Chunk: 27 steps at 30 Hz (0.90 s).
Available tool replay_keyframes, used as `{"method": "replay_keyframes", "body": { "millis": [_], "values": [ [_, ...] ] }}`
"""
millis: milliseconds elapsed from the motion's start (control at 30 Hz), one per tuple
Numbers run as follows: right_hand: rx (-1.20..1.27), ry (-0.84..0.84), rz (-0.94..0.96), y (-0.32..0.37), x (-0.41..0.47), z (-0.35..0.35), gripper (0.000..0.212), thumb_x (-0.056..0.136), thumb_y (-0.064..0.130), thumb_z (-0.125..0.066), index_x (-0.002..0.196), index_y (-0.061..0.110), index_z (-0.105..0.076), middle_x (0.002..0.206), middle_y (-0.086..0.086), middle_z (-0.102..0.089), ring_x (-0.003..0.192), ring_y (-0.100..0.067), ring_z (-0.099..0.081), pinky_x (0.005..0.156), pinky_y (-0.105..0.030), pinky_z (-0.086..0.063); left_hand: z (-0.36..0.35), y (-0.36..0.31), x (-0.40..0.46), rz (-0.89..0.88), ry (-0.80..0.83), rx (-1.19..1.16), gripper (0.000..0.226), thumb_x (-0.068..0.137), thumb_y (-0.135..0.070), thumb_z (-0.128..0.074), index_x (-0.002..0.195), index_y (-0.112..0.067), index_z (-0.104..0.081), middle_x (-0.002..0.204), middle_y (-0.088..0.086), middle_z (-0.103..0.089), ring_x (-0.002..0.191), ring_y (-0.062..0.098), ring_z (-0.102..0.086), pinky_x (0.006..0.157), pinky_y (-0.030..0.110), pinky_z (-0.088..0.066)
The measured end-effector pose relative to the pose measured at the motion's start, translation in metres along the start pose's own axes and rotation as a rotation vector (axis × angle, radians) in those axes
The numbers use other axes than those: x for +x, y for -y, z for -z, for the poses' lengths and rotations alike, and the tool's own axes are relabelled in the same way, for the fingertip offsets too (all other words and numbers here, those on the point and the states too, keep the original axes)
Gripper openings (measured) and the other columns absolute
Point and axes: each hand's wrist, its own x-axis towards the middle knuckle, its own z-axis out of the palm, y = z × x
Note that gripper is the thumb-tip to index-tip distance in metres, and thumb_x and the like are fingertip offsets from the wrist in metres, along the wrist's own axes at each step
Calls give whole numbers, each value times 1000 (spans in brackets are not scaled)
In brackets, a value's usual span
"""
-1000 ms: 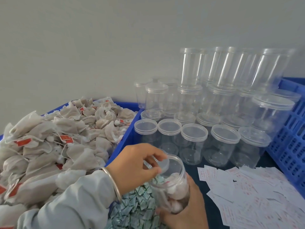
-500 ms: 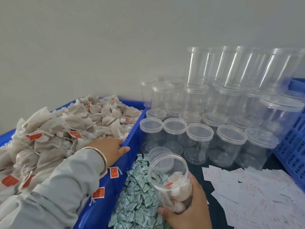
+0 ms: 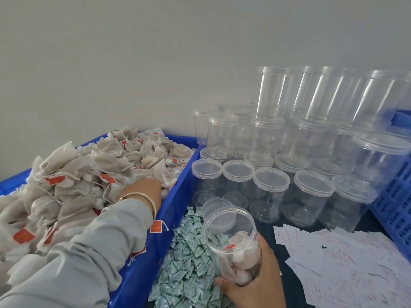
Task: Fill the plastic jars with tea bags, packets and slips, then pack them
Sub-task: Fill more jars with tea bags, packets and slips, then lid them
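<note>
My right hand (image 3: 251,285) grips an open clear plastic jar (image 3: 231,238), tilted toward me, with a few tea bags in its bottom. My left hand (image 3: 142,192) reaches into the heap of tea bags (image 3: 73,181) in the blue bin (image 3: 175,196); its fingers are buried among the bags, so I cannot tell whether they hold one. Small green-and-white packets (image 3: 186,267) lie in a pile beneath the jar. White paper slips (image 3: 347,258) are spread out to the right.
Many empty lidded clear jars (image 3: 271,183) stand in rows and stacks behind the held jar. A loose lid (image 3: 216,204) lies just behind it. A blue crate (image 3: 398,196) stands at the right edge. A grey wall closes the back.
My left hand left the jar's mouth, crossed the bin's rim and pushed deeper into the tea bags. The jar in my right hand has stayed in place.
</note>
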Motion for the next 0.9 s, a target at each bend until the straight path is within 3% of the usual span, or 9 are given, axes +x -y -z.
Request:
{"method": "replay_keyframes", "body": {
  "millis": [67,167,300,400,500,633,733,833,900],
  "values": [
    [-12,-42,-8,2,0,-2,103,22,-26,-81,119,6,-64,112,-11,-66,106,-33,-59,92,-55,-39,0,0,1,12,-40,-45,28,95,-25,-43,112,-13,-61,116,7,-59,105,26,-58,94,36,-47],
    [-23,16,13,-5,1,4,106,28,-17,-88,126,11,-59,119,-7,-63,111,-28,-57,96,-53,-40,4,0,-10,45,-282,-268,26,97,-26,-42,110,-9,-58,116,14,-56,104,31,-56,87,37,-45],
    [74,187,9,-4,1,12,111,31,19,-90,134,20,-47,121,-7,-59,113,-25,-58,93,-47,-50,23,4,-27,108,-405,-932,25,100,-18,-35,108,0,-51,100,21,-59,89,34,-58,77,43,-48],
    [83,203,5,-8,4,13,112,31,26,-89,134,22,-46,121,-7,-58,112,-24,-59,91,-46,-52,40,1,-46,130,-210,-1752,18,100,-14,-39,101,-5,-54,104,17,-63,82,29,-65,69,41,-57],
    [58,241,39,-10,6,14,109,33,26,-89,134,22,-48,118,-9,-59,109,-24,-60,89,-43,-53,51,-1,-61,20,-57,-2104,19,98,-17,-45,110,-5,-54,96,10,-65,72,16,-68,56,25,-58],
    [63,234,30,-11,5,16,110,31,25,-89,133,22,-48,120,-4,-58,110,-21,-60,87,-44,-55,57,-18,-82,-145,-191,-1669,20,85,-8,-64,104,-13,-60,82,6,-70,60,11,-65,48,20,-53],
    [63,215,21,-13,4,13,108,32,16,-89,132,19,-50,120,-5,-58,110,-23,-60,87,-46,-54,51,-35,-101,-479,-248,-1332,23,78,-2,-69,87,-22,-67,74,-7,-71,50,4,-60,46,13,-48],
    [21,150,48,-17,7,9,100,31,-11,-90,124,11,-59,116,-10,-62,107,-27,-61,90,-49,-49,37,-47,-107,-746,-159,-982,31,77,-7,-71,83,-37,-67,83,-18,-68,67,-4,-62,58,8,-46],
    [53,152,54,-18,6,10,98,37,-8,-89,127,13,-57,117,-12,-61,106,-24,-62,90,-46,-50,25,-52,-105,-830,-125,-763,26,78,-16,-71,92,-38,-69,86,-20,-66,82,-6,-60,69,6,-44]
  ]
}}
